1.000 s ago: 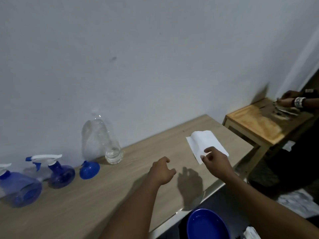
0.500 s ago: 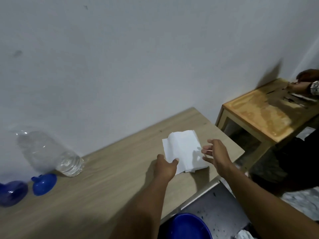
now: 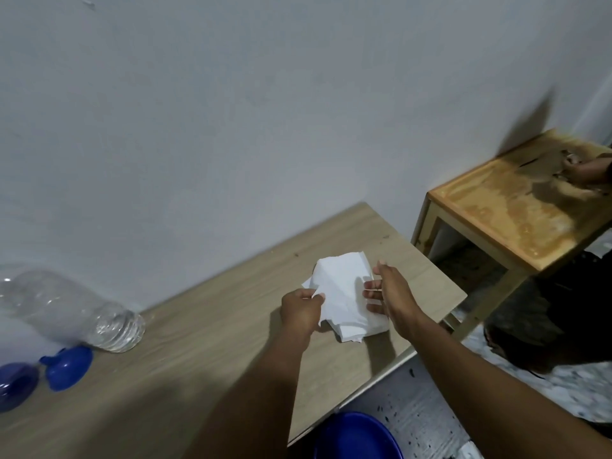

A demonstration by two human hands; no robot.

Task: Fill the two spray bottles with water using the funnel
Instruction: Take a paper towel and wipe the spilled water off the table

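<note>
— Pinched between your left hand thumb and fingers is the near-left edge of the white paper towel; that hand is closed on it.

— And my right?

— Your right hand is spread, fingers extended and touching the towel's right side, not clamped around it. The towel is crumpled and partly lifted, its lower folds resting on the table near the right end, close to the front edge.

— Where is the funnel?

— Your blue funnel lies on the table toward its left end, tipped on its side with the spout pointing left. Just left of it, one blue spray bottle shows only in part, cut by the frame's border; I cannot tell whether its head is on. Only one spray bottle shows.

— The water?

— A clear plastic bottle stands behind the funnel, by the wall at the table's back edge, blurred. A blue basin sits below the table's front edge. To the right, apart from your table, is a small wooden stool, with another person's hand on its top.
</note>
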